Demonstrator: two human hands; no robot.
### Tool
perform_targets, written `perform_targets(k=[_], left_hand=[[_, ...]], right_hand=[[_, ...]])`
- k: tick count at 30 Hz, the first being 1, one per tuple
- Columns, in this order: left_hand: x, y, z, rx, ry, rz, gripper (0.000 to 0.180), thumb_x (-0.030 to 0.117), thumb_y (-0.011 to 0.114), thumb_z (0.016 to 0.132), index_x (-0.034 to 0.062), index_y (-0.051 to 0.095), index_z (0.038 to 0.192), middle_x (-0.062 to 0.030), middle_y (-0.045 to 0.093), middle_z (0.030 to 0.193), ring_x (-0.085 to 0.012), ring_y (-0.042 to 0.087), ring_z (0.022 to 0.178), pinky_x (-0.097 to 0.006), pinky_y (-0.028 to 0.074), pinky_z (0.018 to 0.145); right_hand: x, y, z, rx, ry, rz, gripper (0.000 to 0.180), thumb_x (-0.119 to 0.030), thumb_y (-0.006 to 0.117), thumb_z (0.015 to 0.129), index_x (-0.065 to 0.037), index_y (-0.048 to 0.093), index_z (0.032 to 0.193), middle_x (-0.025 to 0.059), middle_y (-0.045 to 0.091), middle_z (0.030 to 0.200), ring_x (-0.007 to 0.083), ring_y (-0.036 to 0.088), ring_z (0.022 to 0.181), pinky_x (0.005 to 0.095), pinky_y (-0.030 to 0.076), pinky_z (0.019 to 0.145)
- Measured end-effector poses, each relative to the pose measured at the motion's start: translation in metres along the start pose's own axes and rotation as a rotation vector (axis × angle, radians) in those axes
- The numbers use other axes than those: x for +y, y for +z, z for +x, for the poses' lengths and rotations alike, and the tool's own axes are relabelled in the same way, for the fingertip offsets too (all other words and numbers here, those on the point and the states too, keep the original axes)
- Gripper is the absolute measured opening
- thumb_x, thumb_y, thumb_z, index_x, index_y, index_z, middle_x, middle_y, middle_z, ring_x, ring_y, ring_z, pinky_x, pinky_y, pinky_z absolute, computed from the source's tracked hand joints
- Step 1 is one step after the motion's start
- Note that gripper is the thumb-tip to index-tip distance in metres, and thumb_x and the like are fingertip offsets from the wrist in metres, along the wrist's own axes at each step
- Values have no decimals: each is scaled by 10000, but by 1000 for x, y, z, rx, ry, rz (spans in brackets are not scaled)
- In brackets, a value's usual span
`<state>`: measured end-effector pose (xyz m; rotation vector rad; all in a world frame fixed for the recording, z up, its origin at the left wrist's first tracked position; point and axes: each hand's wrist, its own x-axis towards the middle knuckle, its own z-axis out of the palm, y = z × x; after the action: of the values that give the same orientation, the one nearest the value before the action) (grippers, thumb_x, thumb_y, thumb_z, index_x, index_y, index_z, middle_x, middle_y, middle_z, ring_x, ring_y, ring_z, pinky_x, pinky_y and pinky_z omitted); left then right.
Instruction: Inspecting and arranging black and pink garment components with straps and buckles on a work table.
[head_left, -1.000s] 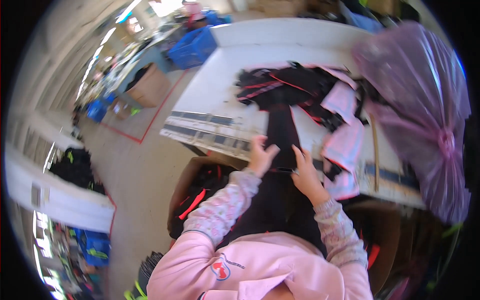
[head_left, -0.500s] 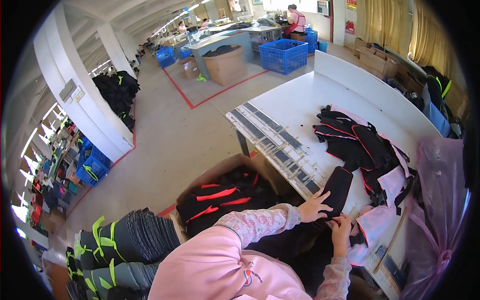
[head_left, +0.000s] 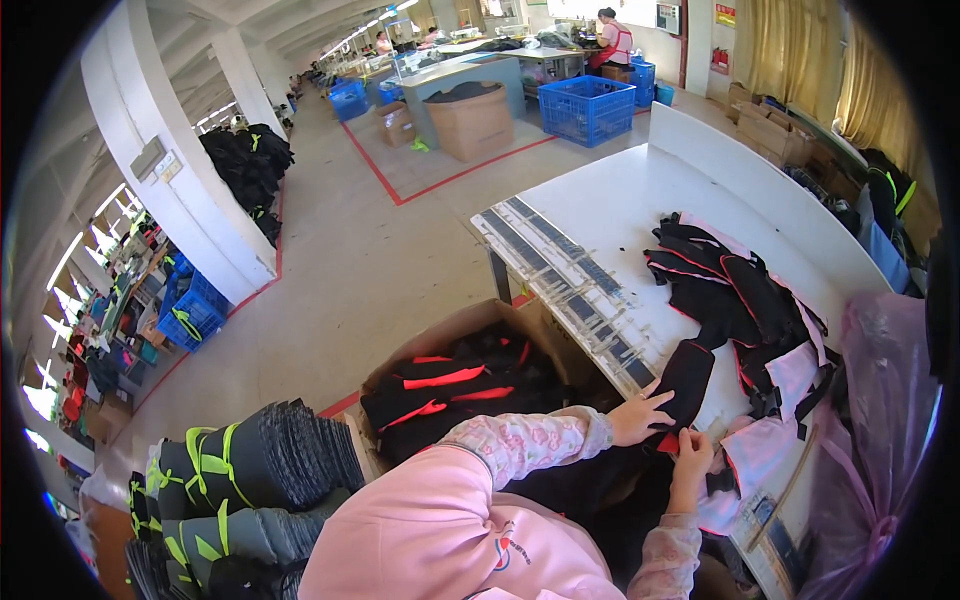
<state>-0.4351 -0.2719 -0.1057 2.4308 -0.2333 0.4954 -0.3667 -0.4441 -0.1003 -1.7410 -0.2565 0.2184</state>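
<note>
A long black fabric piece (head_left: 686, 382) with red edging lies near the table's left edge, and a bit of red shows at its near end. My left hand (head_left: 638, 416) rests on the piece's left side, fingers stretched out over it. At the near end, my right hand (head_left: 692, 462) has its fingers pinched together on the red-edged corner. Just beyond and to the right is a loose heap of black fabric pieces (head_left: 735, 290) with red edging and pale pink backing. One pink-backed piece (head_left: 755, 450) lies beside my right hand.
Left of the white table (head_left: 600, 190) stands a cardboard box (head_left: 440, 338) of black and red pieces. Bundled dark sheets (head_left: 300, 450) tied with lime strips sit at lower left. A translucent purple bag (head_left: 875, 400) hangs at the right. Blue crates (head_left: 587, 110) and another person (head_left: 612, 45) are farther back.
The near end of the black piece now shows a red bit by my right fingers. My left hand has slid slightly toward me along the piece. The whole view has shifted a little.
</note>
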Motion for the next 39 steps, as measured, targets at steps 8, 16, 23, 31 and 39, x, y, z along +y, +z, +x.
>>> perform_targets(k=[8, 16, 23, 31, 39], left_hand=[[20, 5, 14, 196, -73, -148, 273, 45, 628, 768, 69, 599, 1038, -179, 526, 1243, -381, 453, 1191, -433, 332, 1032], [40, -8, 6, 412, -344, -508, 309, 108, 618, 838, 67, 555, 1137, -197, 530, 1192, -291, 551, 1075, -346, 441, 905], [45, -9, 14, 198, -743, -1644, 283, 192, 493, 939, 11, 543, 1152, -131, 642, 1022, -234, 634, 903, -342, 487, 847], [90, -40, 14, -128, -673, -2186, 337, 278, 532, 905, 13, 564, 1110, -99, 647, 1047, -199, 624, 930, -341, 484, 850], [79, -37, 18, 208, -394, -1130, 190, 140, 520, 874, 16, 641, 796, -60, 627, 812, -138, 572, 735, -276, 453, 710]], right_hand=[[-35, 22, -11, 85, -178, -215, 111, -41, 580, 841, 3, 481, 865, 119, 518, 773, 223, 525, 727, 324, 432, 680], [-45, 20, -5, 174, -97, 471, 44, -5, 485, 901, -20, 460, 868, 24, 493, 798, 106, 460, 721, 243, 410, 656], [-60, 4, -11, 242, -501, -267, 72, -37, 527, 883, -11, 461, 890, 128, 508, 759, 268, 518, 685, 333, 428, 654], [-69, -11, -23, 298, -450, -246, 69, -58, 525, 894, -10, 476, 891, 160, 518, 753, 308, 539, 676, 372, 437, 637], [-84, 1, -26, 272, -84, 408, 99, -62, 548, 882, -65, 522, 787, -28, 480, 729, 79, 450, 697, 240, 402, 646]])
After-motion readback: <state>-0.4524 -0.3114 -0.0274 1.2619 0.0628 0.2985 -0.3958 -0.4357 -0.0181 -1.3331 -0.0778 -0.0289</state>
